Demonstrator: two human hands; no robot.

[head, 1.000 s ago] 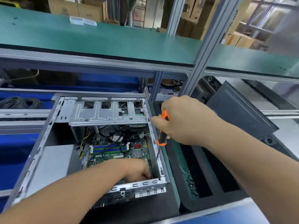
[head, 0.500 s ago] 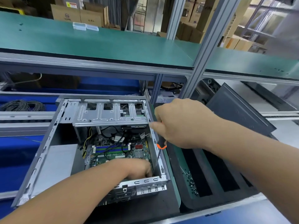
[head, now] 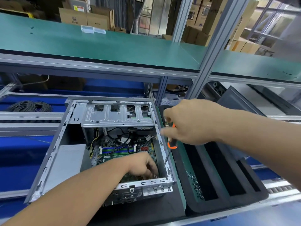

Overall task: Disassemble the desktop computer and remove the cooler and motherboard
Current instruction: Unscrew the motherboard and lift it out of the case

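The open desktop case [head: 53, 154] lies on its side with a silver drive cage [head: 114, 116] across its far end. Inside lies the green motherboard [head: 117, 150] with blue and green memory slots and black cables. My left hand [head: 143, 165] reaches down into the near right corner of the case, fingers curled low over the board; what they touch is hidden. My right hand [head: 190, 123] grips an orange and black screwdriver [head: 171, 144] above the case's right wall, its shaft pointing down into that same corner. No cooler is visible.
A black slotted tray [head: 228, 176] stands right of the case, with several small screws [head: 197, 186] in its left edge. A dark panel [head: 241, 101] leans behind it. A coil of black cable [head: 29, 106] lies far left. A green shelf [head: 97, 44] overhangs.
My right hand has lifted and shifted right with the screwdriver, so more of the shaft shows. My left hand stays in the case's near right corner.
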